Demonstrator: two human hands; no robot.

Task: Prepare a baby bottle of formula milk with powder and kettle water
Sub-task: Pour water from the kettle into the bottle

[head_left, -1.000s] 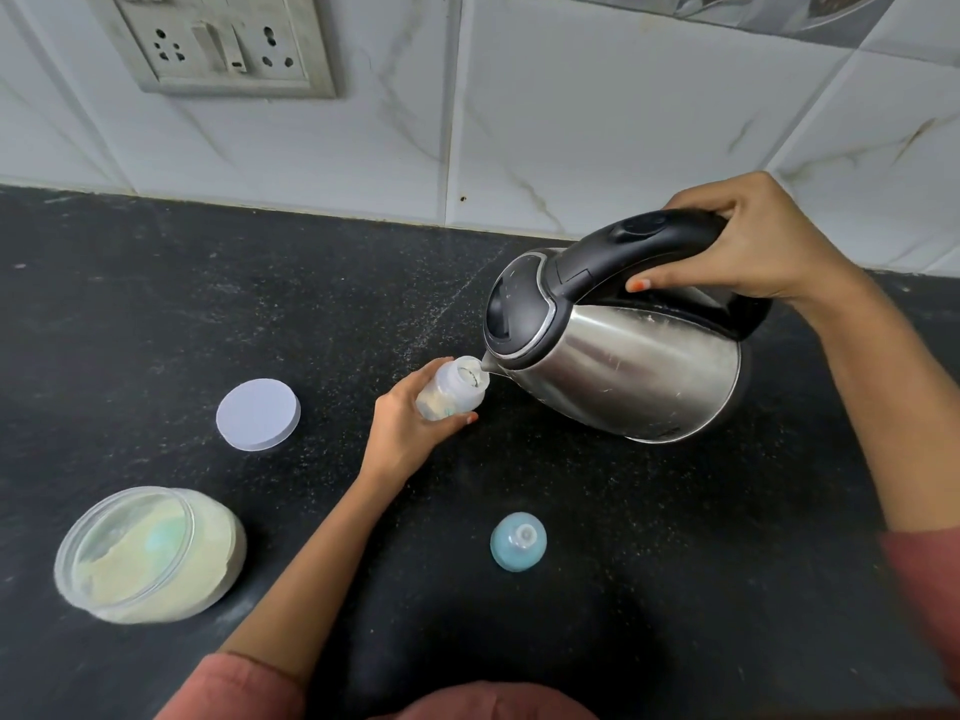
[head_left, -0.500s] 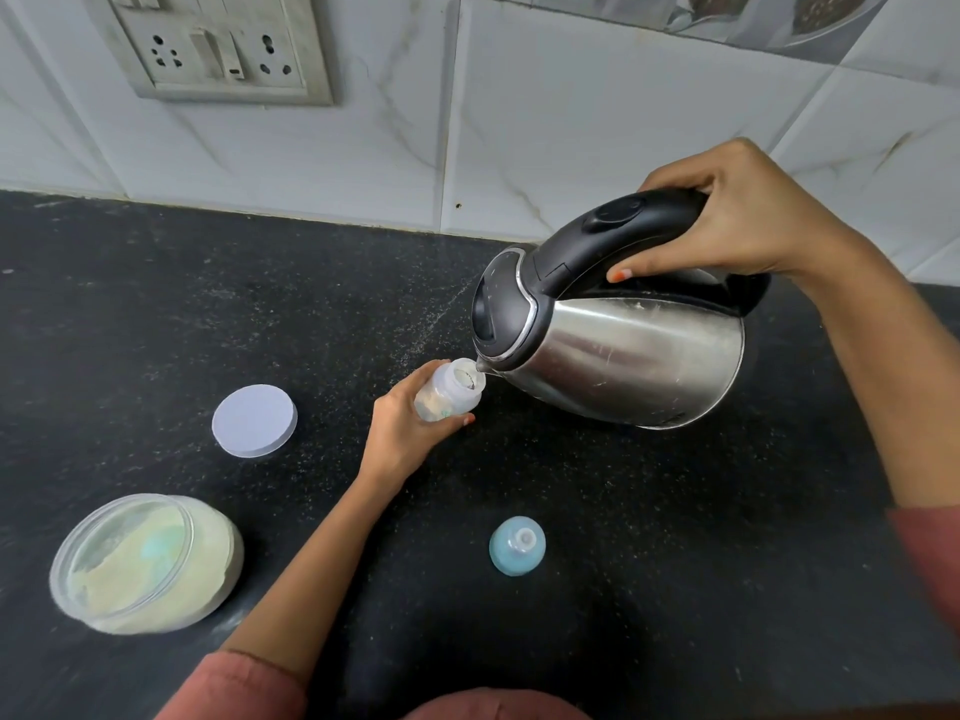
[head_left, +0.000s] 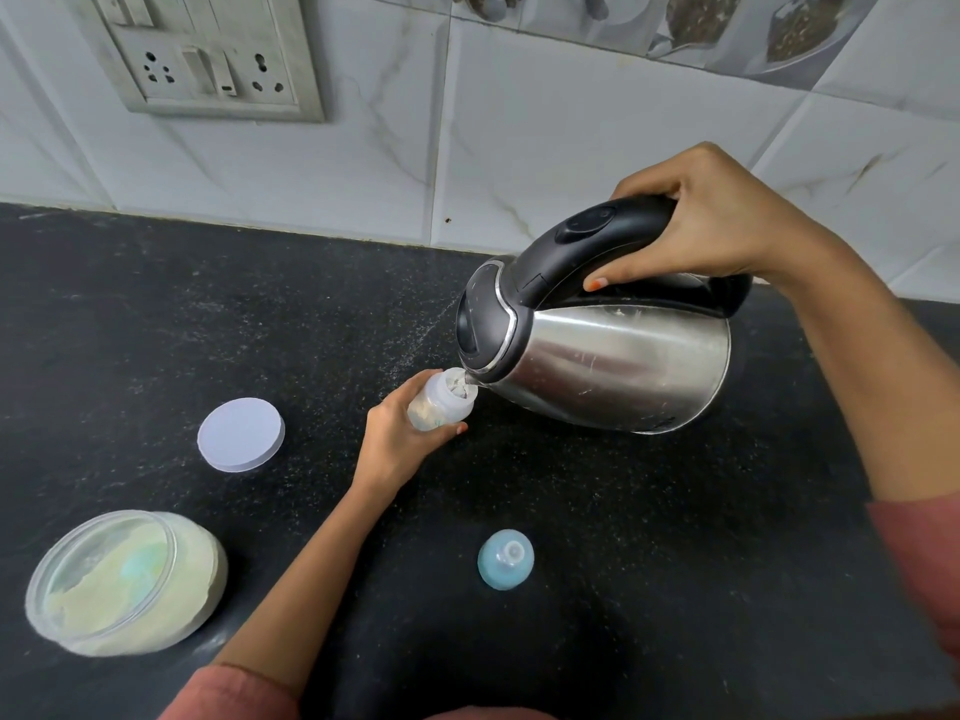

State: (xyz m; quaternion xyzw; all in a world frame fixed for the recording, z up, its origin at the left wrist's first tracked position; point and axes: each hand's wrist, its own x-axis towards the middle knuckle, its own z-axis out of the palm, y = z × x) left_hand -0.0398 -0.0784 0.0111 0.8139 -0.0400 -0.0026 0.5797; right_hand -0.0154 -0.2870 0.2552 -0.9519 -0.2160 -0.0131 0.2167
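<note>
Over the last second the steel kettle [head_left: 613,366] has tipped further forward, its base lifting and its lid end dropping, while the baby bottle [head_left: 441,405] has hardly shifted.

The right hand [head_left: 727,226] is wrapped round the black handle [head_left: 597,246], fingers over the top and thumb underneath, carrying the whole kettle clear of the bench [head_left: 156,314]. The left hand [head_left: 400,439] grips the lower body of the bottle, fingers curled round it, and holds it near the middle of the bench, leaning so that its open mouth points up and right towards the kettle.

What matters now is spout to mouth. The kettle lies to the right of the bottle, its long axis running from the raised base at the right down to the spout [head_left: 470,380] at the left. The spout tip sits right at the rim of the bottle mouth. Something glints inside the neck, but whether water is flowing is too small to tell. Pouring looks like the step in hand. The mouth is narrow, so a small drift of either hand could send hot water over the left fingers.

The blue teat cap [head_left: 505,559] stands on the bench nearer the person, between the arms. The open powder tub [head_left: 124,584] and its white lid [head_left: 240,434] lie well off to the left.
</note>
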